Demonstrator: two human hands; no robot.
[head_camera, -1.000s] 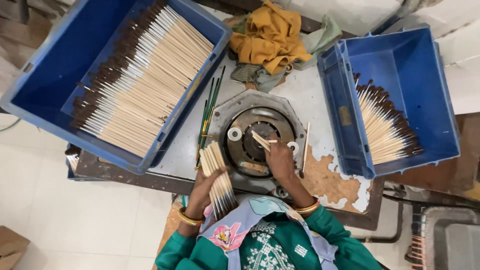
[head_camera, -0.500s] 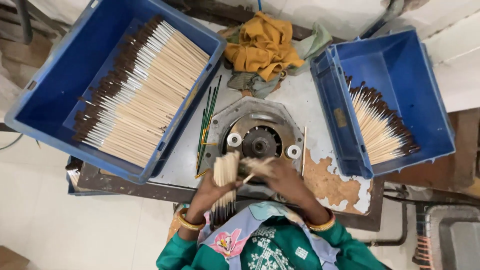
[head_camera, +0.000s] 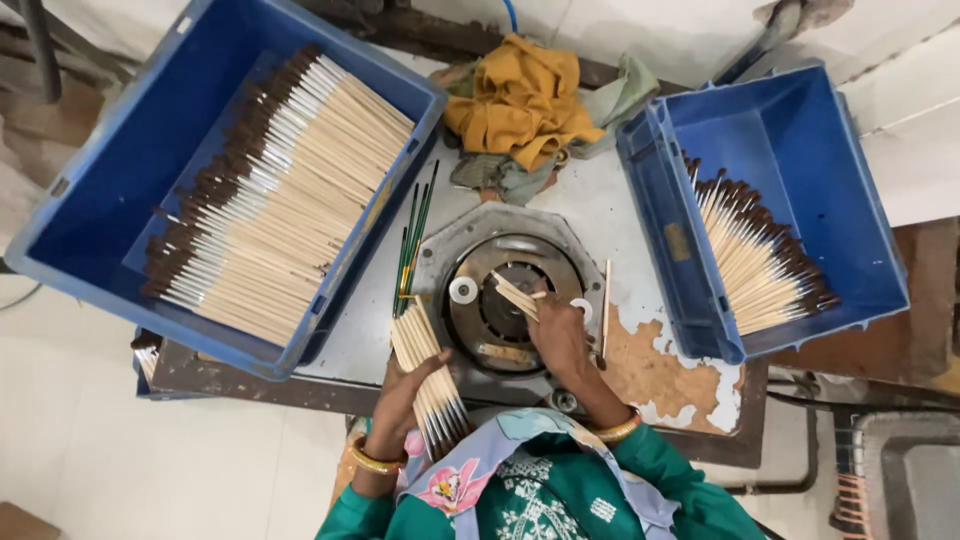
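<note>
Right hand (head_camera: 558, 335) is pinched shut on a couple of wooden brush handles (head_camera: 515, 295), pushing their ends toward the middle of the round metal machine (head_camera: 505, 300) bolted into the worktable (head_camera: 650, 370). Left hand (head_camera: 405, 385) is wrapped closed around a fat bundle of unfinished brushes (head_camera: 428, 375), held at the near edge of the table just left of the machine, metal ferrules pointing back toward the person.

Looks to me like the trick here is feeding only one or two sticks at a time and keeping them lined up straight with the centre hole, fingers well behind the tip. Keeping the spare bundle that close to the machine seems smart too, less reaching.

Further out: a few green-handled brushes (head_camera: 412, 240) lie loose beside the machine, one bare stick (head_camera: 605, 310) sits on its right edge. Big blue crate (head_camera: 110, 170) on the left is packed with brushes, smaller blue crate (head_camera: 840, 200) on the right holds a thinner pile. Mustard-yellow cloth (head_camera: 520, 100) is bunched up at the back.
</note>
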